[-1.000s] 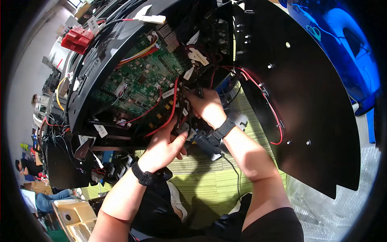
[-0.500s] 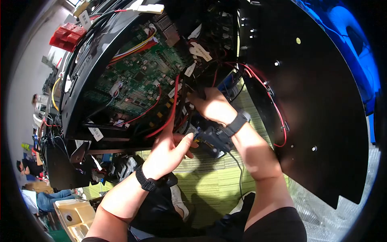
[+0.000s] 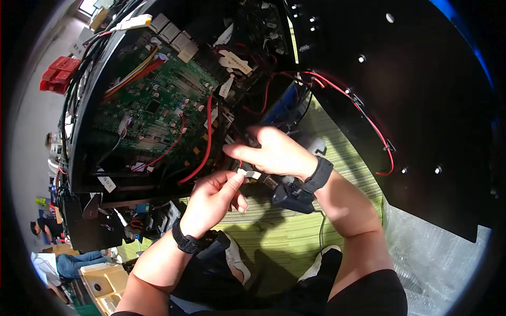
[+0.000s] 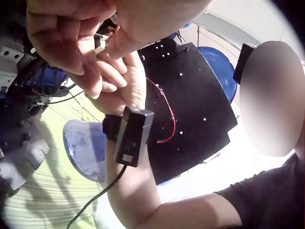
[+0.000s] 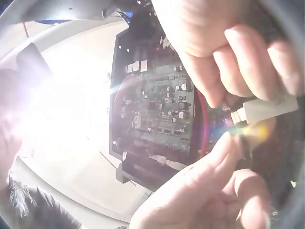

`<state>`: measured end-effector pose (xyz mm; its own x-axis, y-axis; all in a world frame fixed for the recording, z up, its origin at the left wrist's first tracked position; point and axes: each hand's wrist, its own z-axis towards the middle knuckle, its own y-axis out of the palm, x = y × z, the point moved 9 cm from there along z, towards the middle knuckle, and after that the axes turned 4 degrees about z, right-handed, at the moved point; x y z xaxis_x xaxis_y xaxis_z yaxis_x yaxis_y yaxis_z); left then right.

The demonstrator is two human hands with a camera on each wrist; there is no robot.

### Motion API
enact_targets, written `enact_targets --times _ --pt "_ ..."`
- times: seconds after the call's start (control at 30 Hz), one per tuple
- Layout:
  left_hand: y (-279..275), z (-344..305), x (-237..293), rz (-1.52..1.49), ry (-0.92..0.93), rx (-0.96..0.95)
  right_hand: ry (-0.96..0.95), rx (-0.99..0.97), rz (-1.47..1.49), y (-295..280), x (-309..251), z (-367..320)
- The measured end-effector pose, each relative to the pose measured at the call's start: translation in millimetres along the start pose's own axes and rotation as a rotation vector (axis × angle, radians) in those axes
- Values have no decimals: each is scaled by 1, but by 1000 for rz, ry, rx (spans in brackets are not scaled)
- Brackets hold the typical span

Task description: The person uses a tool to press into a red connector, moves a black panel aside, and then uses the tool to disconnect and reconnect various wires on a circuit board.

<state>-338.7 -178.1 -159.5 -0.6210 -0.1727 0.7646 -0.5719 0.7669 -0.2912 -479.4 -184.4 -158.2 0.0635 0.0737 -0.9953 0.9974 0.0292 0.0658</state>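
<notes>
My left hand (image 3: 213, 203) pinches a thin wire with a white label (image 3: 253, 174) between thumb and fingertips, below the green circuit board (image 3: 153, 108). In the right wrist view, the left thumb (image 5: 221, 152) presses at the label's (image 5: 271, 109) narrow end. Just above, my right hand (image 3: 282, 152) is partly blurred, with its thumb stretched left over the wire. Its other fingers (image 5: 252, 67) look curled in the right wrist view, close over the label; whether they grip the wire I cannot tell. The left wrist view shows the right hand (image 4: 124, 86) behind the left one.
A black housing (image 3: 79, 158) surrounds the board. A thick red cable (image 3: 206, 142) loops past its lower right. The black panel (image 3: 421, 105) at the right carries a red wire (image 3: 369, 117). A black wrist camera (image 3: 292, 197) hangs under the right wrist. Green carpet (image 3: 284, 231) lies below.
My right hand has come out of the cable bundle, down and left towards the left hand. The left thumb and fingers have closed on the labelled wire. The head view has shifted.
</notes>
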Motion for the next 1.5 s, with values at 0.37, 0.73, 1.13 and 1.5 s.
enact_targets --times 0.37,0.73,1.13,1.5 --pt "9 0 -25 -89 -128 -95 -140 313 -336 -30 19 2" --pt "12 -8 -29 -58 -32 -202 -113 234 -292 -30 29 16" --pt "11 -7 -33 -37 -27 -211 -151 11 49 -26 32 7" --pt "9 -11 -32 -71 -33 -198 -8 272 -40 -33 37 5"
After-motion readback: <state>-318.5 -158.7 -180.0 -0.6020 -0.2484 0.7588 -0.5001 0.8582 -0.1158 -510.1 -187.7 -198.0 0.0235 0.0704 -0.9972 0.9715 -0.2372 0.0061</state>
